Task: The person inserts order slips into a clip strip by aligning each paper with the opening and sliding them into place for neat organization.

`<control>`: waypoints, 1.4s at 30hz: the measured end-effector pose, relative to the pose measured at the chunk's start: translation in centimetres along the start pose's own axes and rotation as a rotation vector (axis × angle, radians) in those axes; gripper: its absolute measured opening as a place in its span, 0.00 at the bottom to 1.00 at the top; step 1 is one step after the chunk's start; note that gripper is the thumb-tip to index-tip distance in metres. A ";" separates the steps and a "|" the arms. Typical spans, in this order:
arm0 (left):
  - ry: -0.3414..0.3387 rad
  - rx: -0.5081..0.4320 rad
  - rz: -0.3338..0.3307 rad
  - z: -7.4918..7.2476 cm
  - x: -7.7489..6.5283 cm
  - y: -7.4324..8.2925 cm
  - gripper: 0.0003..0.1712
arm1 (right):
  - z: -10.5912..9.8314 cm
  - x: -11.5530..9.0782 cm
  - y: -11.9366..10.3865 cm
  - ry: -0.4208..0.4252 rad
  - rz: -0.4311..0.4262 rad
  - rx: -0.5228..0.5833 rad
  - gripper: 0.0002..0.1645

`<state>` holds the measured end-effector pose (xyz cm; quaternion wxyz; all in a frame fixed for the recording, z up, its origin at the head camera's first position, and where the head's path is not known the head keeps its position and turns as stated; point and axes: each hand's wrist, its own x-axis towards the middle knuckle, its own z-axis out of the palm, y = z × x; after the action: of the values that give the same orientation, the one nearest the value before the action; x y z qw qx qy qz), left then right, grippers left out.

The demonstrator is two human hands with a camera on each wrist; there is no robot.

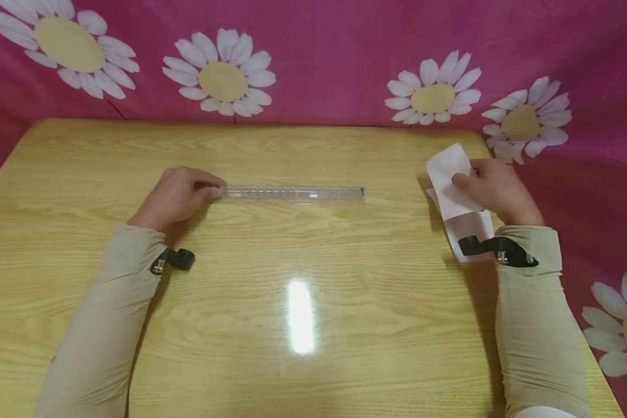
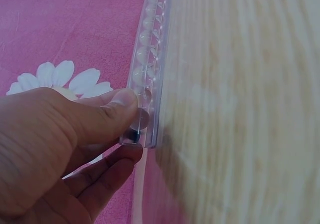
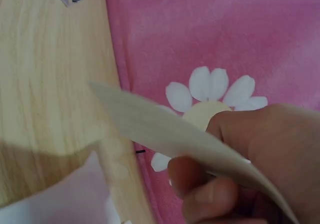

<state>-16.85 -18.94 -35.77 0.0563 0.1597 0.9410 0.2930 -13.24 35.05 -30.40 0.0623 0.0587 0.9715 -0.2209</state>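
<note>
My left hand [image 1: 175, 197] pinches one end of a long, clear plastic case [image 1: 292, 193] between thumb and fingers. Inside the case, the left wrist view shows a row of round, clear shapes along the plastic strip [image 2: 145, 57]. The case lies crosswise over the middle of the table. At the right, my right hand [image 1: 501, 191] holds white paper [image 1: 449, 180], thumb on top and fingers behind it. A creased lower part of paper [image 1: 456, 244] hangs below that hand. In the right wrist view, the held sheet [image 3: 165, 129] is seen nearly edge-on, with more white paper [image 3: 60, 201] at lower left.
The wooden table [image 1: 240, 319] has a bright light reflection near its front. A pink cloth with large daisies [image 1: 319, 58] hangs behind it and along the right side. Black camera mounts [image 1: 180, 258] sit on both sleeved wrists.
</note>
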 end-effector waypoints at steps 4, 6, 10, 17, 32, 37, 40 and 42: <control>0.005 0.004 -0.001 0.0 0.0 0.0 0.14 | 0.4 0.1 -0.5 -0.002 -0.001 0.022 0.27; 0.007 0.007 -0.005 -0.1 0.0 0.0 0.14 | 0.5 0.2 -0.8 0.002 0.011 0.038 0.29; 0.003 0.008 -0.015 -0.1 0.0 0.0 0.14 | 1.0 0.5 -1.4 0.024 0.028 0.050 0.31; -0.002 0.003 -0.025 -0.3 0.0 0.1 0.14 | 1.7 0.9 -1.8 0.106 0.000 0.068 0.30; 0.008 0.017 -0.015 0.0 0.0 0.0 0.14 | 3.0 0.8 -2.7 0.090 -0.035 0.120 0.34; -0.001 0.012 -0.033 0.1 0.0 0.1 0.15 | 3.3 0.8 -2.9 0.044 -0.020 0.174 0.29; -0.001 0.012 -0.031 0.1 0.0 0.0 0.14 | 3.5 0.8 -2.9 0.033 -0.012 0.178 0.26; 0.001 0.014 -0.027 0.1 0.0 0.0 0.14 | 3.6 0.8 -3.0 0.034 -0.011 0.173 0.26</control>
<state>-16.82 -18.90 -35.91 0.0585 0.1471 0.9451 0.2858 -14.15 30.82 -32.48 0.0392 0.0622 0.9500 -0.3035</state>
